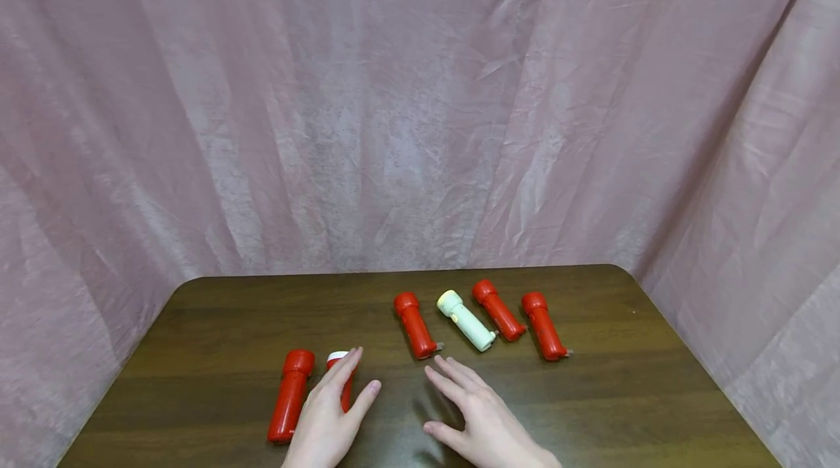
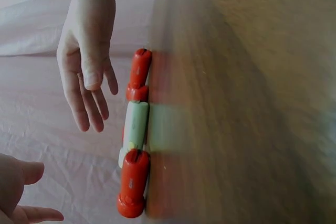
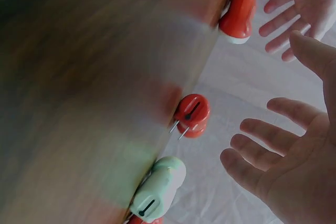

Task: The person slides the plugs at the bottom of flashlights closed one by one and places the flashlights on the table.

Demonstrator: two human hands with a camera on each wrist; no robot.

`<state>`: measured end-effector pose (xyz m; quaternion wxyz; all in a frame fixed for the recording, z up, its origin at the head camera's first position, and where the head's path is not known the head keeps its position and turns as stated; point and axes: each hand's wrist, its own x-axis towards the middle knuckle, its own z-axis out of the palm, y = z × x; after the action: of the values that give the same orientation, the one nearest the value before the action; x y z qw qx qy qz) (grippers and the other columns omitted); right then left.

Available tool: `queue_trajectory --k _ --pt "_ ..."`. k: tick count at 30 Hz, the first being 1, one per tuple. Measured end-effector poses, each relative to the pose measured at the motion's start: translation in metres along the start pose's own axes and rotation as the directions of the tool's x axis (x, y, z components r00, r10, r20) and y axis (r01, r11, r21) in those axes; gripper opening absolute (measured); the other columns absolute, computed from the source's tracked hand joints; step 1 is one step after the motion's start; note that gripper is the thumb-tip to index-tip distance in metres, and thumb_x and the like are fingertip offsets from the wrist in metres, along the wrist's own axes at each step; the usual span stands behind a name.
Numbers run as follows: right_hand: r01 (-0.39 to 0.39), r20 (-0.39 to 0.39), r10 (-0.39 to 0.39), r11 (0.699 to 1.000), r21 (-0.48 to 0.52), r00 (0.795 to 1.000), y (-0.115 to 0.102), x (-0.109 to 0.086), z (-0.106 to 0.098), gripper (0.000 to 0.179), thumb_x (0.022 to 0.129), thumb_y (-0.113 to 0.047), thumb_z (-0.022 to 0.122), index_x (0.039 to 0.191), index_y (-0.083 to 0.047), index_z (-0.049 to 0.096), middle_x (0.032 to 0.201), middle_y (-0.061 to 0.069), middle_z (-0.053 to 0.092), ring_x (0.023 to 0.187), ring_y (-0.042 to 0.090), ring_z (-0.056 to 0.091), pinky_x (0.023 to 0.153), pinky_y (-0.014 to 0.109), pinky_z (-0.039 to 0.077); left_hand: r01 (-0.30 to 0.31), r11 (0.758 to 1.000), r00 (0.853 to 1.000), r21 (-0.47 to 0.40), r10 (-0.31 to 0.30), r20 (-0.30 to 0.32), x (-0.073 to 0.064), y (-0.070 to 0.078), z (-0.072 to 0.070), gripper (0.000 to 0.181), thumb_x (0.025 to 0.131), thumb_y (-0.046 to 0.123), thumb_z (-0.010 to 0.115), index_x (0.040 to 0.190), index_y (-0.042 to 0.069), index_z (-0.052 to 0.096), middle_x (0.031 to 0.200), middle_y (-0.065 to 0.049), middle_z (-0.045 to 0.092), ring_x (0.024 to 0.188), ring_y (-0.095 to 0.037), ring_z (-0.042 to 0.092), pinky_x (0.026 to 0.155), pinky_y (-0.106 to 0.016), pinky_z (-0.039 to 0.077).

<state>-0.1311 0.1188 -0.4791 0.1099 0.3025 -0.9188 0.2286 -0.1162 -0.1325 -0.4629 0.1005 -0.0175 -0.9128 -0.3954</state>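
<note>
My left hand (image 1: 329,413) hovers with fingers straight and thumb spread, overlapping a red flashlight with a white rim (image 1: 337,357) in the head view. Left of it lies a plain red flashlight (image 1: 289,396). My right hand (image 1: 484,420) is also spread, palm facing inward, holding nothing. Beyond its fingertips lie a red flashlight (image 1: 415,326) and a pale green flashlight (image 1: 467,321). In the right wrist view two metal prongs stick out at the tail of one red flashlight (image 3: 193,107). Both palms face each other in the wrist views.
Two more red flashlights (image 1: 500,311) (image 1: 545,327) lie on the right of the brown wooden table (image 1: 216,322). Pinkish curtains (image 1: 394,125) hang behind the table's far edge and along its sides.
</note>
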Motion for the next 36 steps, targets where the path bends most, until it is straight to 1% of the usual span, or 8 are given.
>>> queue_trajectory --k 5,9,13,16,21,25,28,36 --pt "-0.029 0.0 0.029 1.0 0.007 1.0 0.007 -0.004 -0.004 0.067 0.094 -0.046 0.078 0.149 -0.014 0.06 0.157 0.007 0.058 0.144 0.033 0.057 0.108 0.052 0.056 -0.041 0.998 0.999 -0.039 0.041 0.0 0.005 0.008 0.008 0.057 0.098 0.035 0.074 0.148 0.009 0.06 0.151 -0.012 0.064 0.137 -0.033 0.064 0.106 -0.048 0.058" --pt "-0.056 -0.004 0.056 0.998 0.026 0.998 0.011 -0.005 -0.008 0.067 0.092 -0.041 0.08 0.151 -0.015 0.059 0.158 0.006 0.058 0.145 0.034 0.056 0.11 0.054 0.054 -0.029 0.997 0.999 -0.076 0.03 0.023 0.01 0.014 0.012 0.057 0.098 0.035 0.074 0.147 0.007 0.061 0.148 -0.015 0.065 0.131 -0.033 0.067 0.094 -0.041 0.064" --pt "-0.084 -0.008 0.085 0.996 0.03 0.996 0.015 -0.006 -0.01 0.067 0.091 -0.039 0.081 0.15 -0.018 0.059 0.158 0.006 0.058 0.145 0.034 0.056 0.11 0.054 0.054 -0.011 0.997 0.999 -0.073 0.014 0.038 0.017 0.02 0.015 0.059 0.098 0.036 0.074 0.146 0.005 0.061 0.137 -0.016 0.07 0.113 -0.028 0.072 0.084 -0.032 0.063" --pt "-0.098 -0.013 0.098 0.995 0.025 0.995 0.018 -0.005 -0.011 0.067 0.09 -0.039 0.082 0.15 -0.018 0.06 0.157 0.007 0.058 0.145 0.033 0.056 0.11 0.054 0.054 -0.012 0.999 0.999 -0.047 0.014 0.045 0.022 0.025 0.017 0.06 0.097 0.038 0.075 0.145 0.005 0.061 0.128 -0.015 0.074 0.102 -0.024 0.071 0.079 -0.03 0.058" --pt "-0.111 -0.019 0.111 0.994 0.019 0.994 0.021 -0.003 -0.013 0.067 0.09 -0.038 0.083 0.149 -0.017 0.06 0.157 0.007 0.058 0.145 0.032 0.056 0.11 0.054 0.054 -0.003 0.999 0.998 -0.035 0.006 0.069 0.029 0.033 0.021 0.062 0.096 0.038 0.075 0.145 0.003 0.061 0.126 -0.018 0.074 0.105 -0.03 0.072 0.085 -0.043 0.06" --pt "-0.114 -0.028 0.114 0.993 0.02 0.993 0.024 -0.002 -0.014 0.067 0.089 -0.036 0.084 0.148 -0.015 0.061 0.157 0.007 0.058 0.145 0.033 0.056 0.11 0.054 0.054 0.005 1.0 0.996 -0.022 -0.003 0.089 0.035 0.039 0.025 0.065 0.096 0.037 0.073 0.147 0.0 0.058 0.137 -0.023 0.069 0.124 -0.041 0.068 0.103 -0.057 0.056" --pt "-0.122 -0.024 0.122 0.992 0.029 0.992 0.026 -0.002 -0.015 0.067 0.089 -0.035 0.083 0.148 -0.014 0.061 0.157 0.008 0.058 0.145 0.035 0.055 0.11 0.056 0.054 -0.009 1.0 0.995 -0.006 0.01 0.096 0.041 0.043 0.028 0.065 0.096 0.036 0.073 0.147 -0.002 0.057 0.144 -0.026 0.065 0.134 -0.047 0.061 0.111 -0.062 0.051" --pt "-0.122 -0.024 0.122 0.992 0.027 0.992 0.028 0.002 -0.015 0.067 0.089 -0.035 0.084 0.149 -0.016 0.06 0.157 0.008 0.058 0.144 0.034 0.056 0.111 0.054 0.054 -0.065 0.995 0.993 0.073 0.057 0.104 0.062 0.046 0.039 0.067 0.096 0.03 0.075 0.147 -0.008 0.054 0.141 -0.028 0.065 0.127 -0.047 0.065 0.106 -0.06 0.054"
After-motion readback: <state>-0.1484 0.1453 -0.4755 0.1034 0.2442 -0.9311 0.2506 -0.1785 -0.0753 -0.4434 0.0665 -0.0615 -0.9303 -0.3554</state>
